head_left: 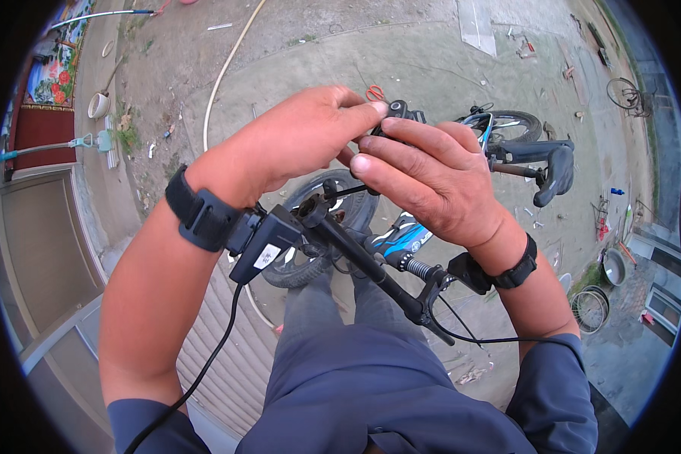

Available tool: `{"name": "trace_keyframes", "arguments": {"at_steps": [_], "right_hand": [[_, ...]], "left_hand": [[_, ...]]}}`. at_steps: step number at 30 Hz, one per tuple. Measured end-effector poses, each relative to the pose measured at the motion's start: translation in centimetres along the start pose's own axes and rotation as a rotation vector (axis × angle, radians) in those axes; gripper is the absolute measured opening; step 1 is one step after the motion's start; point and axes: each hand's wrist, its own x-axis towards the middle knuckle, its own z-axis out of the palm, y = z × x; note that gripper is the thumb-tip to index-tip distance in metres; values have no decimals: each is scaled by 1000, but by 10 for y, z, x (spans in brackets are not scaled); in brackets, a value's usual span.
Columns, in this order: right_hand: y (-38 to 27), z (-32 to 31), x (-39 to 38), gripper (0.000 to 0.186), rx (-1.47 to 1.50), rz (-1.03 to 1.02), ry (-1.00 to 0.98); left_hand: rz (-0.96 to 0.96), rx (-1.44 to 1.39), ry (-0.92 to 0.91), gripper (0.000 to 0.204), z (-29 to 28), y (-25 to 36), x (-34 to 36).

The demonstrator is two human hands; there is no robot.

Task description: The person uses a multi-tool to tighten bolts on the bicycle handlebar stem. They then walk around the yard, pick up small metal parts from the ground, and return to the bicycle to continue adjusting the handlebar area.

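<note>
My left hand (299, 136) is closed, its thumb and bent fingers around a small black bicycle part (398, 111). My right hand (446, 181) meets it from the other side, its fingers together over the same part, which they mostly hide, so I cannot tell its exact kind. Just below them a black handlebar (359, 257) runs slantwise. At its lower end sits a brake lever (431, 291) with a black cable. Under the handlebar are the blue, white and black bicycle frame (405, 236) and the front wheel (299, 268), between my legs.
Red-handled scissors (374, 92) lie on the ground beyond my hands. A second wheel (514, 127) and a black saddle (558, 174) are on the right. Further right are a metal basin (614, 267) and loose wheel rims (590, 310). A pale hose (223, 72) crosses the left ground.
</note>
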Motion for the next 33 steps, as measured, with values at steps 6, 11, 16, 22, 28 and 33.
{"name": "trace_keyframes", "arguments": {"at_steps": [6, 11, 16, 22, 28, 33], "right_hand": [[-2, 0, -3, 45, 6, 15, -10], [-7, 1, -5, 41, 4, 48, -3], [-10, 4, -8, 41, 31, 64, 30], [-20, -16, -18, 70, 369, 378, 65], [-34, -36, -7, 77, 892, 969, -2], [-25, -36, 6, 67, 663, 715, -99]], "left_hand": [[-35, -287, -234, 36, -5, -10, 12], [13, -347, -293, 46, -8, -16, 15], [51, -356, -307, 51, -13, -15, 15], [131, -171, -205, 51, -16, 2, 0], [331, 118, -54, 62, -4, 15, -31], [540, 497, 160, 55, 14, 12, -49]]}}
